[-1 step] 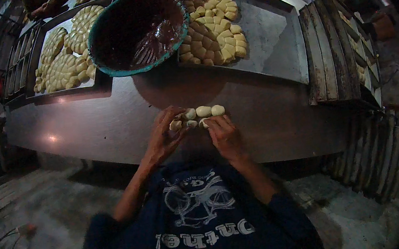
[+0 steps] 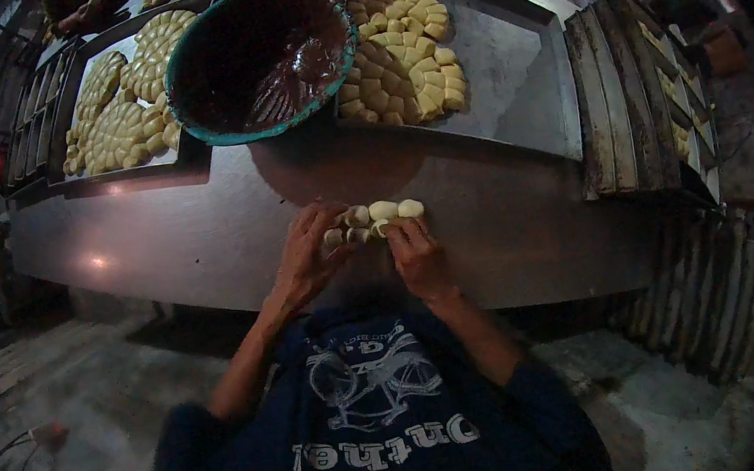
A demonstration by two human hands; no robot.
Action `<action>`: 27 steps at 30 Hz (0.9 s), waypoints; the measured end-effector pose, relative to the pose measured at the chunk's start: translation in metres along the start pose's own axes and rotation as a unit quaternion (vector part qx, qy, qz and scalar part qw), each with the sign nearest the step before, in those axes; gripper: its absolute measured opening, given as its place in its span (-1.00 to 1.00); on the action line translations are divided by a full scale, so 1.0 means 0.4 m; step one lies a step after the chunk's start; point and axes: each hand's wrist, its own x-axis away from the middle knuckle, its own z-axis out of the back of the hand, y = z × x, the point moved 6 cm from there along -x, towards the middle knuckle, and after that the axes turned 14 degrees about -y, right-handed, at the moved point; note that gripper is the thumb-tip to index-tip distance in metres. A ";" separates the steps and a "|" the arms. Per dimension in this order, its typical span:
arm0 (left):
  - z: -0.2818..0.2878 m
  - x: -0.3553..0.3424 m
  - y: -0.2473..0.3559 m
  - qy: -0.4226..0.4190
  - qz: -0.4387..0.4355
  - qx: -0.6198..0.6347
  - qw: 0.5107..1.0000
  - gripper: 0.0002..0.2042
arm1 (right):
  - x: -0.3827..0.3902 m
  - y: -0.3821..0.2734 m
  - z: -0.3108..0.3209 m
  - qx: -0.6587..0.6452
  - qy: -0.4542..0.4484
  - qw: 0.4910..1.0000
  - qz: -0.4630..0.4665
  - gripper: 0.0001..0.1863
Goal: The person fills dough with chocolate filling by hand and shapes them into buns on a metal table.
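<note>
Two short rows of small pale dough balls [image 2: 382, 210] sit on the metal table in front of me. My left hand [image 2: 305, 246] curls round the left end of the rows, with its thumb on the near side and its fingers on the far side of a dough ball [image 2: 333, 238]. The fingers of my right hand [image 2: 418, 257] close on a near-row dough ball [image 2: 380, 228] and partly cover it. Two more dough balls stand uncovered at the far right.
A teal tub [image 2: 182, 118] of dark brown paste stands beyond my hands. Trays [image 2: 515, 58] with clustered dough pieces [image 2: 412, 62] flank it. Stacked dark trays [image 2: 609, 94] stand at the table's right end. The metal table [image 2: 149, 221] has its near edge by my body.
My right hand and the near-row dough ball at its fingertips have shifted slightly left. My left hand stays almost in place round the end of the rows.
</note>
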 end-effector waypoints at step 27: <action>0.071 0.013 0.006 0.106 0.033 0.018 0.994 -0.75 | -0.511 0.602 0.309 0.066 0.161 0.983 0.062 -0.76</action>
